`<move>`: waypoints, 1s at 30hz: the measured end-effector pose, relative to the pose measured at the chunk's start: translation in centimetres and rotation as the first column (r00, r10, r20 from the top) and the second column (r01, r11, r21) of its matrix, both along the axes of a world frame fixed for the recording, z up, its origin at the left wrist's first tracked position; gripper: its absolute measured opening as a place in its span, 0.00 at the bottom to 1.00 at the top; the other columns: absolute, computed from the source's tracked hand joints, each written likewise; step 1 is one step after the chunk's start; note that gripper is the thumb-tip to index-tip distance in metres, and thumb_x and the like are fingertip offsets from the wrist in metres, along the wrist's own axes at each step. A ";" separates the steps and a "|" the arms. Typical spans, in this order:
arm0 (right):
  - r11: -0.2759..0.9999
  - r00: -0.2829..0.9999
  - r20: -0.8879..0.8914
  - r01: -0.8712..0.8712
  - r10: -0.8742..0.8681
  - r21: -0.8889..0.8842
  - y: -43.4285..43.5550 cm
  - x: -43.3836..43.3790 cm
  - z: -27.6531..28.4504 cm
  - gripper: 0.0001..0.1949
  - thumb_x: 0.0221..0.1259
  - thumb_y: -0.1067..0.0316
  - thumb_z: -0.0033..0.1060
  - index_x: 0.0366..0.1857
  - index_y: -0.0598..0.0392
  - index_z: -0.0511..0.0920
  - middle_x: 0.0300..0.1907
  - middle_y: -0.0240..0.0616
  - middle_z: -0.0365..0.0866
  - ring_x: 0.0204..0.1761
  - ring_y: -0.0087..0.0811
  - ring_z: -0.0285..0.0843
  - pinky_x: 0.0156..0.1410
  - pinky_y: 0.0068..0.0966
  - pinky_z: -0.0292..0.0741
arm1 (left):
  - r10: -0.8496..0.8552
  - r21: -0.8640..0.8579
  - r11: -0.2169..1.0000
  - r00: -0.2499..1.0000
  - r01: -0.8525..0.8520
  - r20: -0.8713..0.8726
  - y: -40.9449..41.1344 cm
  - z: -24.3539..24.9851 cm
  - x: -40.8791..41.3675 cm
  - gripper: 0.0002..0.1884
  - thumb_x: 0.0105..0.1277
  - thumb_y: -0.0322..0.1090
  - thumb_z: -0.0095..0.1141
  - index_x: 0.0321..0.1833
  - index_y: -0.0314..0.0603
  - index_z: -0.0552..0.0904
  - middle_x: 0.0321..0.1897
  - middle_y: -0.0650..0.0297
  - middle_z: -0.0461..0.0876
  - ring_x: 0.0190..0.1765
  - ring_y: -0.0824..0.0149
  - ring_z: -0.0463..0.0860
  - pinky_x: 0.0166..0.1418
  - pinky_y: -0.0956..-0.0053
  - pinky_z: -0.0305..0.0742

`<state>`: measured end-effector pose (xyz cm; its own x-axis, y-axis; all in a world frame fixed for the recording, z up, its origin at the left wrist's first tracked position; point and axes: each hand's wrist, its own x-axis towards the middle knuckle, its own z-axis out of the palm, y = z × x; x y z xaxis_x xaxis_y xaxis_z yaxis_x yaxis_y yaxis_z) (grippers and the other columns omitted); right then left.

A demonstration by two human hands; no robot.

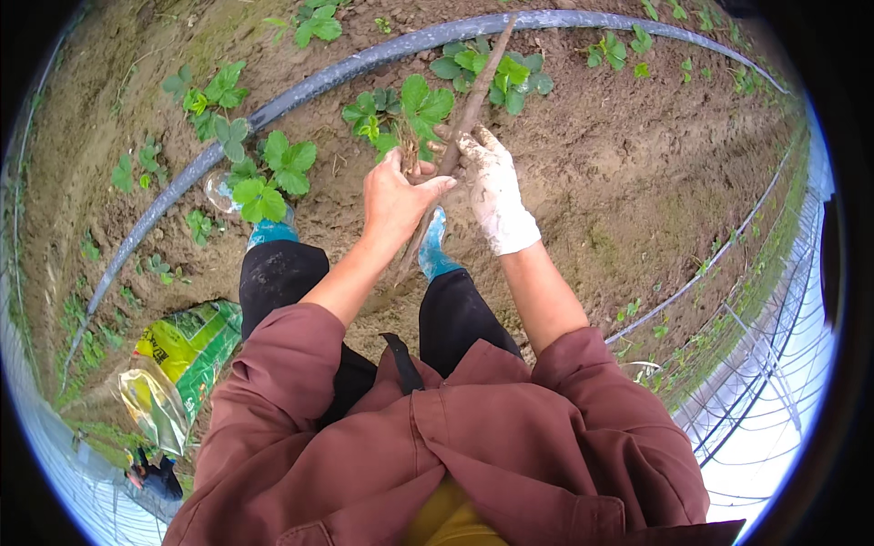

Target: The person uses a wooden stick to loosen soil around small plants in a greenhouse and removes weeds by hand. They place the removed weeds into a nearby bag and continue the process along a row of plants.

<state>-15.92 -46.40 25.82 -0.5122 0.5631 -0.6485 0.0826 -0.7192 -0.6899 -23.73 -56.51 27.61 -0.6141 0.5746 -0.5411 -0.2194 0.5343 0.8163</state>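
Observation:
My left hand (pixel 398 201), bare, pinches a strawberry seedling (pixel 408 147) by its brown, fibrous base. Green leaves spread above the fingers, partly overlapping plants behind, so which leaves belong to it is hard to tell. My right hand (pixel 502 194) wears a muddy white glove, its fingers curled around a long wooden stick (pixel 483 78). That stick slants between both hands, from the hose at the top down past my left thumb, which lies against it. Soil hides none of the stick's upper end; its lower end shows between my legs.
A grey hose (pixel 328 78) arcs across the soil (pixel 601 177) among several strawberry plants (pixel 290 160). My blue boots (pixel 435 249) stand on the bed. A green and yellow plastic sack (pixel 188 348) lies at left. Another person (pixel 160 478) is far off at lower left. Greenhouse framing (pixel 765 368) rises at right.

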 end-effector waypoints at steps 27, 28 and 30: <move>0.499 0.847 0.521 -0.499 0.107 0.709 21.6 1.6 -10.5 0.12 0.48 0.75 0.44 0.35 0.57 0.79 0.34 0.42 0.80 0.37 0.30 0.78 0.45 0.21 0.71 | 0.575 0.218 0.753 0.782 -0.621 0.240 7.7 0.9 1.8 0.11 0.53 0.24 0.54 0.29 0.38 0.63 0.21 0.59 0.74 0.15 0.73 0.70 0.15 0.81 0.65; 0.545 0.854 0.481 -0.503 0.196 0.671 22.1 -0.5 -11.3 0.13 0.48 0.75 0.43 0.35 0.57 0.79 0.35 0.42 0.80 0.38 0.29 0.78 0.46 0.19 0.70 | 0.555 0.174 0.772 0.782 -0.611 0.284 8.5 0.3 1.0 0.11 0.53 0.24 0.54 0.30 0.38 0.63 0.21 0.59 0.74 0.15 0.73 0.70 0.15 0.80 0.65; 0.479 0.661 0.650 -0.738 0.375 0.474 21.7 -3.1 -12.3 0.13 0.55 0.77 0.40 0.42 0.61 0.74 0.42 0.42 0.78 0.43 0.29 0.76 0.51 0.18 0.69 | 0.534 0.112 0.805 0.793 -0.583 0.293 9.7 -1.2 -0.3 0.10 0.52 0.24 0.54 0.29 0.37 0.65 0.19 0.62 0.73 0.13 0.73 0.70 0.15 0.80 0.64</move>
<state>-18.98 -24.66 13.54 -0.6680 0.5921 -0.4508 0.6777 0.2337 -0.6972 -24.06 -46.77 26.41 -0.7266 0.2753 -0.6295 -0.6294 0.1006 0.7705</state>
